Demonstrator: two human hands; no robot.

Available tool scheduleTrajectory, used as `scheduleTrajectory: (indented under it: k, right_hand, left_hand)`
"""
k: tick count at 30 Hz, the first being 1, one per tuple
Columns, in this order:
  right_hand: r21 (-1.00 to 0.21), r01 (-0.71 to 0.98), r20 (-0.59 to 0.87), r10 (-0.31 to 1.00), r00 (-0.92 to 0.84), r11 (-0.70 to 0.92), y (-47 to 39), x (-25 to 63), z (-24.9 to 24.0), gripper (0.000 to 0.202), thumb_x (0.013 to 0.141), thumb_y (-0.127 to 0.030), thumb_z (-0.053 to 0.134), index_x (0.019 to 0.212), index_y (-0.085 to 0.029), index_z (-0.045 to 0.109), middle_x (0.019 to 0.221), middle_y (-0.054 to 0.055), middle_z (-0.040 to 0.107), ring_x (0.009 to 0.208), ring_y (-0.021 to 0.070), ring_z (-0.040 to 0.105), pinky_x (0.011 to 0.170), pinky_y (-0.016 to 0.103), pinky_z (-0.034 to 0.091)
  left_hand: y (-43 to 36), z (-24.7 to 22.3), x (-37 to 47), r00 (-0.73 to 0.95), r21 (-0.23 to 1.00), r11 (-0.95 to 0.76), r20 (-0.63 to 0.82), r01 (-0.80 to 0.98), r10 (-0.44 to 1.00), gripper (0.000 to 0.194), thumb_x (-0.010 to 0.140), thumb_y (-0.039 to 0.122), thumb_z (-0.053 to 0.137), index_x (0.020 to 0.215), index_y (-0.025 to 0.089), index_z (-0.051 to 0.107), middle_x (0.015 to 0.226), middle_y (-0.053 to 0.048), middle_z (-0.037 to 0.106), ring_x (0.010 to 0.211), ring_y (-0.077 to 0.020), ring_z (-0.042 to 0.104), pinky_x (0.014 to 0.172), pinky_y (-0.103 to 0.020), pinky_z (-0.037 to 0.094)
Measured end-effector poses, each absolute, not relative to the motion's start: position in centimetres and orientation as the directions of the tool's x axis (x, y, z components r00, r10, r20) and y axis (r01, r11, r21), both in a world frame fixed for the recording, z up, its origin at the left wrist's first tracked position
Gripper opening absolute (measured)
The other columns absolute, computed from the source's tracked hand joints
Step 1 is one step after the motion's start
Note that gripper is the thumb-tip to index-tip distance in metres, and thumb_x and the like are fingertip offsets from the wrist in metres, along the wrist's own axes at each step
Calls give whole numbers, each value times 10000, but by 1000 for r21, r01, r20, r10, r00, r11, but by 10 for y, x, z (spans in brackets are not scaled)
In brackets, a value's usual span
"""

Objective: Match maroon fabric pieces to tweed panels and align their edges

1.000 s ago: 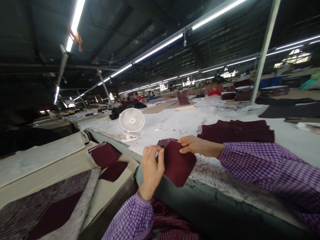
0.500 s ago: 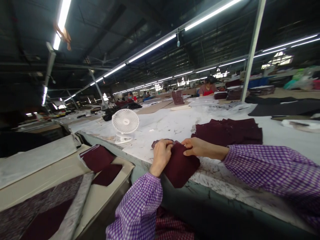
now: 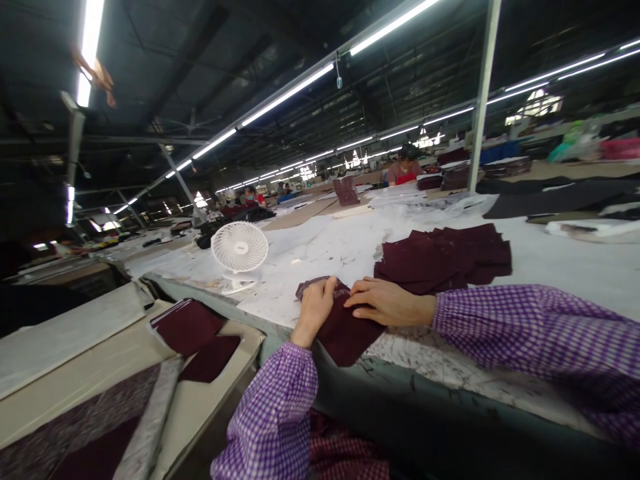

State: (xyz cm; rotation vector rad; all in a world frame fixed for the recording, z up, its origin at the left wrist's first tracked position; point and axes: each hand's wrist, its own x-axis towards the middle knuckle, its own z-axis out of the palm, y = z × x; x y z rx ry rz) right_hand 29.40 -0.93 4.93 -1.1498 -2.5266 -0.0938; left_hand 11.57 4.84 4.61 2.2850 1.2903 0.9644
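Note:
A maroon fabric piece lies at the front edge of the table, its near corner hanging over. Its far left part shows a speckled greyish side. My left hand is closed on the left side of the piece, thumb and fingers together near its top. On the right, my right hand rests on the fabric with its fingers stretched and slightly apart. Just beyond that hand, a spread of overlapping maroon fabric pieces covers part of the white table surface.
A white fan stands left of my hands on the white-covered table. Lower left, a cream side surface carries maroon pieces. A metal post rises at the right. Another person sits farther back.
My right hand has gone from pinching the piece's upper edge to lying on it with fingers spread. The fabric sits lower and flatter, and the view has shifted slightly.

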Motion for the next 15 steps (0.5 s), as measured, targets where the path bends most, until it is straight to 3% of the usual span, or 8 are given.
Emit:
scheduleTrajectory:
  k: [4, 9, 15]
  right_hand:
    - [-104, 744, 347, 725, -594, 660, -6, 297, 51, 290, 893, -299, 509, 1108, -179, 663, 1011, 93, 610, 932, 200, 559, 846, 338, 436]
    - [-64, 835, 373, 789, -488, 547, 3, 304, 46, 293, 889, -242, 491, 1122, -196, 663, 969, 94, 594, 890, 209, 533, 805, 343, 420]
    - [-26, 850, 348, 802, -486, 526, 7, 308, 39, 287, 886, -273, 502, 1112, -225, 673, 955, 87, 575, 886, 207, 512, 803, 341, 397]
  left_hand:
    - [50, 46, 119, 362, 550, -471, 301, 690, 882, 150, 767, 229, 624, 869, 191, 727, 935, -39, 725, 928, -200, 633, 847, -288, 452]
    - [48, 37, 121, 318, 550, -448, 319, 705, 893, 241, 750, 154, 641, 978, 190, 711, 1025, -41, 707, 998, -199, 611, 903, -300, 442]
    - [46, 34, 119, 364, 526, -542, 410, 655, 837, 207, 765, 96, 618, 903, 201, 731, 934, -25, 685, 888, -164, 619, 856, -283, 459]
